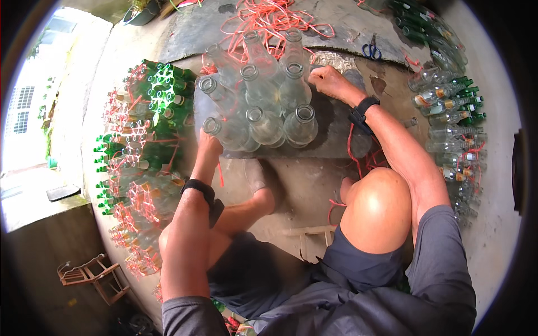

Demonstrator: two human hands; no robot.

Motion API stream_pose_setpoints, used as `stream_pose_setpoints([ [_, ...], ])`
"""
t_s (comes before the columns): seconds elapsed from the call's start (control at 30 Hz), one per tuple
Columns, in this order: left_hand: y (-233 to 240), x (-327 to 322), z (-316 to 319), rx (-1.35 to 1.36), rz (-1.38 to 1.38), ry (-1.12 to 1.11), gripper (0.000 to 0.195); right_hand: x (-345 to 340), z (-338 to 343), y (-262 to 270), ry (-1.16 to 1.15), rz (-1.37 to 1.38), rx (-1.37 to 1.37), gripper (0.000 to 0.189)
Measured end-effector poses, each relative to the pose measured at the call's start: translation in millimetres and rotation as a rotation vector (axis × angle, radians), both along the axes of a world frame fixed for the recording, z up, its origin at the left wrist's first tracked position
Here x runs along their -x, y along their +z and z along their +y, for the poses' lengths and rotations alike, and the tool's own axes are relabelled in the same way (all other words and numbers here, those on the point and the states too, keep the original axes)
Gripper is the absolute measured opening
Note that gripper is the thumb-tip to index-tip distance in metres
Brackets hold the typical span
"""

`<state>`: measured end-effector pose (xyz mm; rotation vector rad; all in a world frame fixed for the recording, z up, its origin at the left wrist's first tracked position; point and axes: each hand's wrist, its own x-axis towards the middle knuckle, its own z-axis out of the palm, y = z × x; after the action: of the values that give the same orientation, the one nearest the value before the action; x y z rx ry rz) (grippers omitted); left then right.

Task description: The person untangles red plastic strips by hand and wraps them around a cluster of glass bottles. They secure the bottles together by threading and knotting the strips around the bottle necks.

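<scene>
Several clear glass bottles (267, 126) stand upright in rows on a dark low board (332, 134) before me. Red plastic twine (225, 119) shows between the bottles at the left. My left hand (210, 145) is at the near left corner of the group, partly hidden below a bottle's neck; a red twine end (221, 174) hangs beneath it. At the group's right side my right hand (330, 83) is curled with its fingers bent, close to a bottle; whether it pinches twine cannot be seen. A red strand (351, 147) hangs below my right wrist.
Green and clear bottles bound with red twine (138, 126) stand at the left. More bottles (454, 130) lie along the right wall. Beyond the board are a tangle of red twine (273, 21) and blue-handled scissors (371, 51). A wooden stool (90, 275) is at lower left.
</scene>
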<state>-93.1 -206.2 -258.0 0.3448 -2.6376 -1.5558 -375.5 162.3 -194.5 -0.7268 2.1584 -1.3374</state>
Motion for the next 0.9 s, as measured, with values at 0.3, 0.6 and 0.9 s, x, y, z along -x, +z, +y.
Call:
stream_pose_setpoints([
  [0.3, 82, 46, 135, -0.418, -0.317, 0.49, 0.016, 1, 68, -24, 0.0, 0.058, -0.163, 0.035],
  [0.6, 69, 2, 151, -0.495, -0.311, 0.606, 0.013, -38, 66, 24, 0.28, -0.086, -0.428, 0.032],
  [0.9, 73, 0, 179, -0.297, -0.336, 0.662, 0.016, -45, 87, 67, 0.374, -0.102, -0.581, 0.033],
])
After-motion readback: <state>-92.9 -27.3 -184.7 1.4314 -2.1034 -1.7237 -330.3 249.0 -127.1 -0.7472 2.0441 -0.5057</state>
